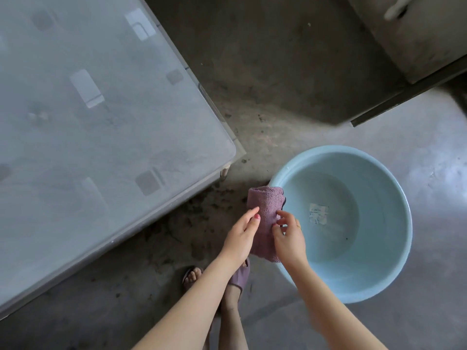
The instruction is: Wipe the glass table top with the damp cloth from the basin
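Note:
A folded mauve cloth [266, 210] is held upright between both hands, just over the left rim of a pale blue basin [394, 188] that stands on the floor with a little water in it. My left hand [241, 234] grips the cloth's left side. My right hand [288, 236] pinches its right edge with the fingertips. The dusty glass table top [88, 122] fills the left half of the view, its rounded corner up and to the left of the cloth.
The floor [290, 97] is bare concrete with wet spots near the table corner. A grey cabinet [417, 34] stands at the top right. My feet in sandals [237, 276] are below the hands.

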